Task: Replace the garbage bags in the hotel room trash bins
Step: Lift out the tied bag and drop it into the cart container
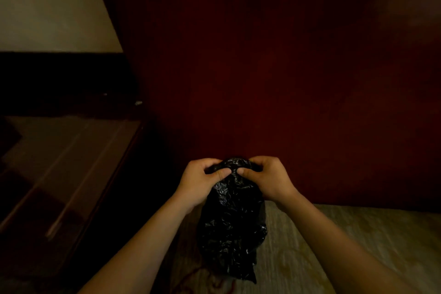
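Observation:
A crumpled black garbage bag (232,224) hangs in front of me, low in the middle of the view. My left hand (202,181) grips its bunched top from the left, thumb pressed on the plastic. From the other side my right hand (265,179) pinches the same top edge. The two thumbs almost meet at the bag's mouth. The bag's lower end dangles just above the carpet. No trash bin is in view.
A dark red wooden panel (274,79) fills the view straight ahead. A dark wooden cabinet top (66,169) lies to the left, with a pale wall (47,7) above it. Patterned beige carpet (346,246) covers the floor at the lower right.

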